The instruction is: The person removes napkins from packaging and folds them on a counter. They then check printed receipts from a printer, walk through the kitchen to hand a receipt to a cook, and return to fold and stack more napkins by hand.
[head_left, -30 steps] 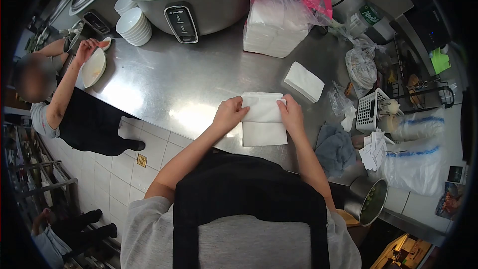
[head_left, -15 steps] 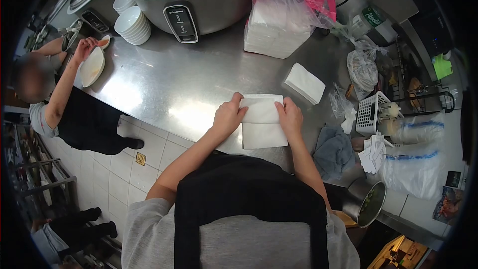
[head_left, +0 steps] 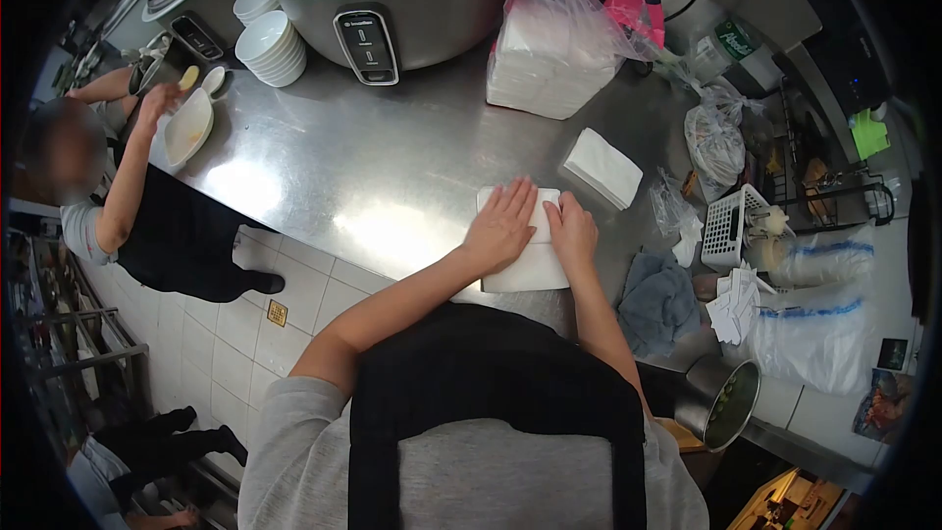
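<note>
A white paper napkin (head_left: 525,270), partly folded, lies at the front edge of the steel counter. Flat across its upper half rests my left hand (head_left: 503,226), fingers stretched out and close together. At the napkin's right edge my right hand (head_left: 572,228) grips the paper, thumb on top; the tips of its other fingers are hidden. Just beyond my right hand sits a small pile of folded napkins (head_left: 603,168). Farther back stands a tall stack of white napkins (head_left: 551,69) in an opened clear plastic bag.
A big rice cooker (head_left: 392,15) and stacked white bowls (head_left: 270,49) stand at the back. On the left a co-worker (head_left: 172,236) works over an oval dish (head_left: 188,128). To the right are a grey cloth (head_left: 659,302), a white basket (head_left: 731,226) and a metal pot (head_left: 721,402).
My left hand has moved from the napkin's left edge onto its top and flattened. My right hand has stayed at the right edge. The co-worker's hand has shifted slightly.
</note>
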Tool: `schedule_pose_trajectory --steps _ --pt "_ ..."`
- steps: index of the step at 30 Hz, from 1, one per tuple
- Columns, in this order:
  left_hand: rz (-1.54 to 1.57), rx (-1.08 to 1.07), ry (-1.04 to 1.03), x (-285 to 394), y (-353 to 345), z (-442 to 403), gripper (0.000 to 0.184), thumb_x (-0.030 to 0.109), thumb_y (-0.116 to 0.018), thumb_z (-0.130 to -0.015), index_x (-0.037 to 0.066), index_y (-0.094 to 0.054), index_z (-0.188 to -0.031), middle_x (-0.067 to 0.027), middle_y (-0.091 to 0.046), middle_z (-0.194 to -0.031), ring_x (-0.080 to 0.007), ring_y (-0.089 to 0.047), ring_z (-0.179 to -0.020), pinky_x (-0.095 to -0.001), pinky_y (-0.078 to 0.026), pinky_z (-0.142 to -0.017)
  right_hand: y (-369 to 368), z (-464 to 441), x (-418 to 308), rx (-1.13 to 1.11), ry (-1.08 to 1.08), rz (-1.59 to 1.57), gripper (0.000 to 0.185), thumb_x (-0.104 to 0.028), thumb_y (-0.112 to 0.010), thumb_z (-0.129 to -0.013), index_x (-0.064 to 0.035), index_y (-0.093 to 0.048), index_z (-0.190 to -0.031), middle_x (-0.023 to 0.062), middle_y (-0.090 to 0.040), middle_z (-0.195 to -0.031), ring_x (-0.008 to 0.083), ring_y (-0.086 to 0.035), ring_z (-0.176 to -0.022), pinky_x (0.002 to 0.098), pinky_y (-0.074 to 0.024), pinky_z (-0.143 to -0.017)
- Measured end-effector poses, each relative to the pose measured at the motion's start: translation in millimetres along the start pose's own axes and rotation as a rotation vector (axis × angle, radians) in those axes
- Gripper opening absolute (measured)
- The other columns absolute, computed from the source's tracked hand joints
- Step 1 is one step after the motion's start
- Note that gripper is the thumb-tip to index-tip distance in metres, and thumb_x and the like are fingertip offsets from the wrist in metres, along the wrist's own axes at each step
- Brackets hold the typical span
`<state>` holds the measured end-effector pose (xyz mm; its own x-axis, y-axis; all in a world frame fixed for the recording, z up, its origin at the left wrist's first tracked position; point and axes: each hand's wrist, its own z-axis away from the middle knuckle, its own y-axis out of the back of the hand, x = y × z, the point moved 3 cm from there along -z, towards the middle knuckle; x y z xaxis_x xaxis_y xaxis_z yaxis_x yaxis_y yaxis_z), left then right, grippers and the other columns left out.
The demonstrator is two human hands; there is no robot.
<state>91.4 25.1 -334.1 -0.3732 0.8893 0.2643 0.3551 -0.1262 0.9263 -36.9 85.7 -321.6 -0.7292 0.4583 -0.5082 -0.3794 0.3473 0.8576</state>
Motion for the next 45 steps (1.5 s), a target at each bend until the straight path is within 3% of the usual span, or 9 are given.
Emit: schedule_pose_trajectory --steps 6,8,14,19,21,34,37,39,45 --pt "-0.007 -0.136 0.076 3 2 1 0.074 0.044 -0.043 -0.089 -0.006 -0.025 -0.14 -0.0212 -0.023 -0.148 -0.0314 -0.019 -0.14 -0.0516 -0.016 -0.111 23 23 -8 0.079 0.072 -0.043 0.021 -0.021 -0.059 -0.085 -0.0062 -0.058 -0.1 0.0142 -0.064 -0.098 0.0317 -0.059 -0.101 0.0457 -0.0432 -0.086" --pt "-0.067 -0.17 0.069 3 0 1 0.075 0.046 -0.043 -0.089 -0.005 -0.025 -0.141 -0.0205 -0.022 -0.149 -0.0308 -0.017 -0.14 -0.0544 -0.015 -0.11 12 50 -14 -0.039 0.54 0.132 0.037 -0.019 -0.057 -0.086 -0.0036 -0.053 -0.12 0.0127 -0.054 -0.125 0.0275 -0.048 -0.121 0.046 -0.0326 -0.103" --pt "-0.036 -0.226 -0.282 -3 15 17 0.068 0.045 -0.042 -0.091 0.008 -0.022 -0.145 -0.0117 -0.017 -0.152 -0.0278 -0.014 -0.142 -0.0644 -0.012 -0.107 19 73 2 -0.202 0.411 0.34 0.061 -0.029 -0.059 -0.085 0.002 -0.039 -0.135 0.0151 -0.024 -0.149 0.033 -0.019 -0.139 0.0628 -0.0146 -0.106" --pt "0.003 -0.321 -0.427 -7 17 22 0.063 0.047 -0.038 -0.093 0.017 -0.023 -0.146 -0.0058 -0.016 -0.153 -0.0253 -0.012 -0.142 -0.0646 -0.009 -0.107 26 72 7 0.019 0.221 0.296 0.066 -0.03 -0.059 -0.085 0.003 -0.036 -0.136 0.0175 -0.023 -0.149 0.0341 -0.019 -0.139 0.0627 -0.0134 -0.106" --pt "-0.024 -0.308 -0.429 -7 15 23 0.065 0.049 -0.038 -0.093 0.015 -0.022 -0.146 -0.0069 -0.016 -0.153 -0.0253 -0.012 -0.142 -0.0636 -0.009 -0.108 21 76 -4 -0.184 0.482 0.087 0.069 -0.031 -0.059 -0.085 0.003 -0.031 -0.139 0.0179 -0.023 -0.149 0.0309 -0.022 -0.139 0.0571 -0.015 -0.109" --pt "0.125 -0.351 -0.297 -33 39 70 0.073 0.046 -0.043 -0.092 0.002 -0.018 -0.145 -0.0179 -0.016 -0.151 -0.0303 -0.017 -0.14 -0.0436 -0.02 -0.113 30 63 10 -0.106 0.288 0.274 0.061 -0.025 -0.059 -0.085 0.0001 -0.037 -0.136 0.0163 -0.028 -0.147 0.0297 -0.024 -0.138 0.0534 -0.0164 -0.11" --pt "0.192 -0.253 -0.275 -33 37 68 0.064 0.036 -0.05 -0.09 0.001 -0.031 -0.14 -0.0171 -0.029 -0.147 -0.0307 -0.026 -0.137 -0.0432 -0.025 -0.11 35 55 -13 0.047 0.465 0.059 0.05 -0.017 -0.06 -0.081 0.0006 -0.048 -0.127 0.0157 -0.036 -0.143 0.0308 -0.028 -0.136 0.0514 -0.0202 -0.11" --pt "0.167 -0.115 -0.269 -29 43 57 0.049 0.023 -0.057 -0.086 0.001 -0.047 -0.129 -0.0149 -0.046 -0.133 -0.0289 -0.042 -0.125 -0.0423 -0.033 -0.104 13 49 -17 -0.193 0.702 0.137 0.047 -0.01 -0.061 -0.077 0.0006 -0.051 -0.122 0.0152 -0.043 -0.137 0.0313 -0.035 -0.132 0.047 -0.0258 -0.109" --pt "0.13 0.06 -0.215 -21 52 29 0.028 0.011 -0.062 -0.079 0.004 -0.061 -0.106 -0.0071 -0.062 -0.101 -0.0241 -0.056 -0.095 -0.0384 -0.043 -0.089 22 28 -30 0.048 0.729 -0.009 0.021 -0.002 -0.056 -0.077 -0.0015 -0.061 -0.098 0.0115 -0.065 -0.102 0.0263 -0.06 -0.1 0.0405 -0.0424 -0.094"
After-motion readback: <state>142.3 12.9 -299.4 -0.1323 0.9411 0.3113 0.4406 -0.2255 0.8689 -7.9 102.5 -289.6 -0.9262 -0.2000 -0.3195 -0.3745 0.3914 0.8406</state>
